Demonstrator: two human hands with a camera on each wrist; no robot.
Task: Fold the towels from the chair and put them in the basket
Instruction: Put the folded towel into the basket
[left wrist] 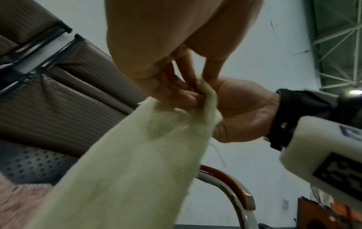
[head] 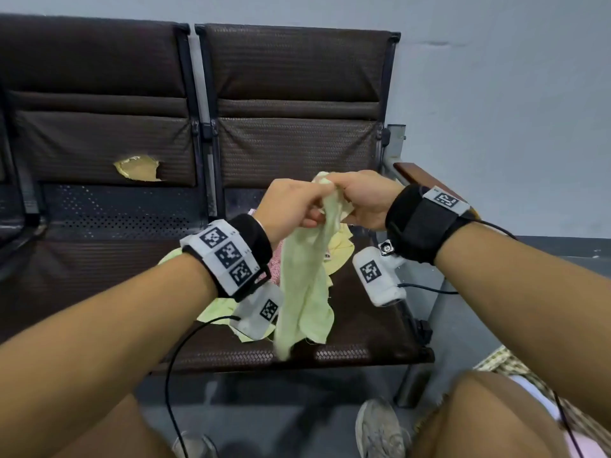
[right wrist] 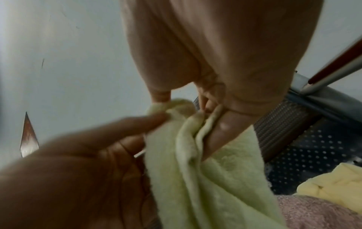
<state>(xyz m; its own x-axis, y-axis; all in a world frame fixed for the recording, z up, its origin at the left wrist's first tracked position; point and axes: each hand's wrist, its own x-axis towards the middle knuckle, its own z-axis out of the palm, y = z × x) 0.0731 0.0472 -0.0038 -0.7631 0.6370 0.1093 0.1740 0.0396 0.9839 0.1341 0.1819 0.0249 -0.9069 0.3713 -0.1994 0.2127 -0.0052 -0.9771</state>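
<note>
A pale grey-blue wall fills the upper frame. Dark brown bench seating spans left and centre; the left backrest has a torn patch. A wooden armrest sits centre right. Grey floor lies below.

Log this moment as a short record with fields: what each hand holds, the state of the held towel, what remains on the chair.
left hand: pinches the green towel at its top edge
right hand: grips the same top edge, close beside the left
green towel: bunched, hanging over the seat, not yet folded
chair seat: pink towel and yellow towel in a pile
basket: not clearly in view
</note>
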